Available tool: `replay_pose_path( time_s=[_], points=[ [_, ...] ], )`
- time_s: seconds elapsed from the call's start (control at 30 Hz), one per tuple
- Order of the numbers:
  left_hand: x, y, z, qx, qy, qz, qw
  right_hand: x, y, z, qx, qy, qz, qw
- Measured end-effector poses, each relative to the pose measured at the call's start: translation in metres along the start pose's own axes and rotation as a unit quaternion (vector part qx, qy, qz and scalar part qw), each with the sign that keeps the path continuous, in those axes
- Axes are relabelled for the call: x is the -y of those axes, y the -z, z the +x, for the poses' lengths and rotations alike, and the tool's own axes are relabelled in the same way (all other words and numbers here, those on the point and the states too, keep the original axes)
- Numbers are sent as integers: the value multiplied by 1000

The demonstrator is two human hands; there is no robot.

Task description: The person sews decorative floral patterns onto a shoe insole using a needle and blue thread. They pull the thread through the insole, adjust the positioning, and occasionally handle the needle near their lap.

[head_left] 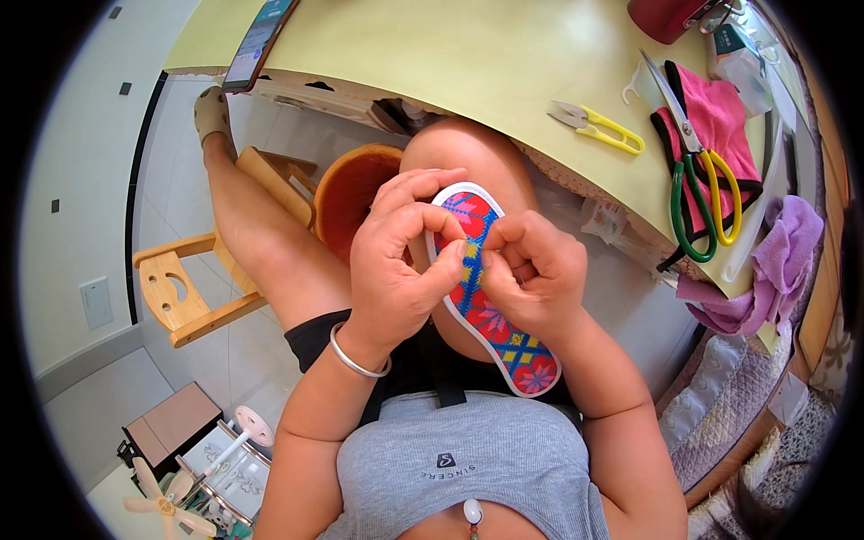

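Note:
An embroidered insole (493,315) with a white rim and a red, blue and yellow pattern lies along my raised thigh, its narrower end toward my lap. Over its upper half, my left hand (396,256) is closed, thumb and index fingertip pinched together at the patterned face. Close beside it, my right hand (538,270) also pinches with thumb and forefinger, the other fingers curled over the insole's right edge. The fingertips of the two hands are a small gap apart. Whatever sits in either pinch is too small to make out.
On the pale yellow table (405,54) lie yellow thread snips (612,133), large scissors (691,148) on a pink cloth (720,112), a purple towel (781,256), a phone (258,45) and a red mug (659,20). An orange bucket (346,193) and a wooden chair (175,310) stand below.

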State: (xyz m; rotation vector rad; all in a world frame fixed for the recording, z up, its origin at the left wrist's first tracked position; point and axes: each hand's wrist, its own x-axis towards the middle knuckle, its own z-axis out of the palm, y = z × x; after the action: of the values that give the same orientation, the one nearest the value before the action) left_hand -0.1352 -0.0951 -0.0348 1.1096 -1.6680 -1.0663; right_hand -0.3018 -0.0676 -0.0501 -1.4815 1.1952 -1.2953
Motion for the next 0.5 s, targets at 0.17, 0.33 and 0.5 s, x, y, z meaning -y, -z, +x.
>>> replay_pose_path(
  time_s=[0.17,0.33,0.5],
  points=[
    [2,3,-1,15,8,-14,1000,2,2,-2,-9,-69,89,994],
    [0,2,-1,-4,34,-42,999,2,5,-2,-18,-107,154,982],
    [-2,1,-1,-23,60,-72,995,0,6,0,-16,-116,174,978]
  ],
)
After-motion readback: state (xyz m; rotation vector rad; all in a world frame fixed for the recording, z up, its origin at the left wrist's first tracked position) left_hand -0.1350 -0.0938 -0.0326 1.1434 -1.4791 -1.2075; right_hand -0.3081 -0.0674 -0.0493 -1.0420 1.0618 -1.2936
